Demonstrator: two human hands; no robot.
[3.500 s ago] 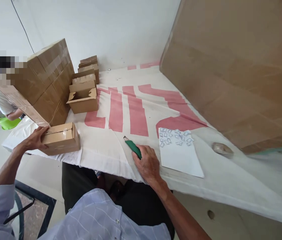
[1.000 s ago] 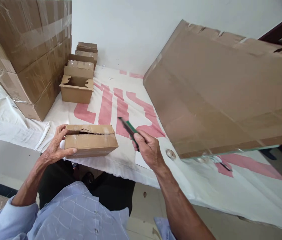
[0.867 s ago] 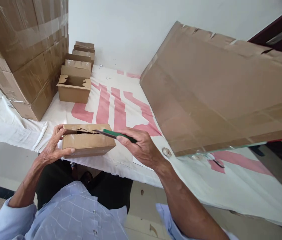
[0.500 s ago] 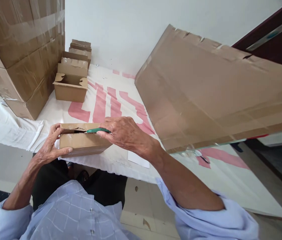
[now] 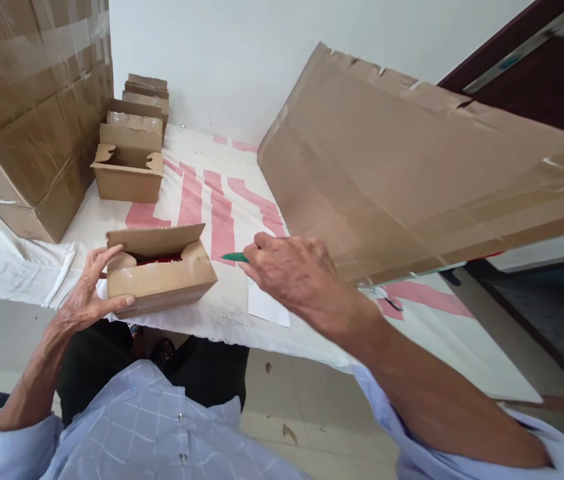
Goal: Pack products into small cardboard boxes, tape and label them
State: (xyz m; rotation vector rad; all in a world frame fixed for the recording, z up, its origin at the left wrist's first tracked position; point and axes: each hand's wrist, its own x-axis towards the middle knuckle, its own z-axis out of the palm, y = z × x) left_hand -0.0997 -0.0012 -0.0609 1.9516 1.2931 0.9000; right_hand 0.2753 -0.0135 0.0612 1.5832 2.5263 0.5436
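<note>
At the table's front edge, a small cardboard box (image 5: 162, 283) has its top flaps partly raised. Something red (image 5: 162, 259) shows inside, too little of it to name. My left hand (image 5: 89, 293) grips the left end of the box, thumb on the front side and fingers on the top corner. My right hand (image 5: 295, 277) is closed around a green utility knife (image 5: 235, 257), its tip pointing left. The knife is clear of the box, to its right. Most of the knife's handle is hidden in my fingers.
Taped cartons (image 5: 37, 133) are stacked at the left. Several small boxes stand in a row by the wall, the nearest an open box (image 5: 129, 181). A large cardboard panel (image 5: 412, 173) leans at the right. White paper (image 5: 267, 307) lies on the cloth (image 5: 197, 147).
The knife in my right hand has left the box top and moved right. The box's flaps have come up, exposing red contents. My left hand still grips the left end.
</note>
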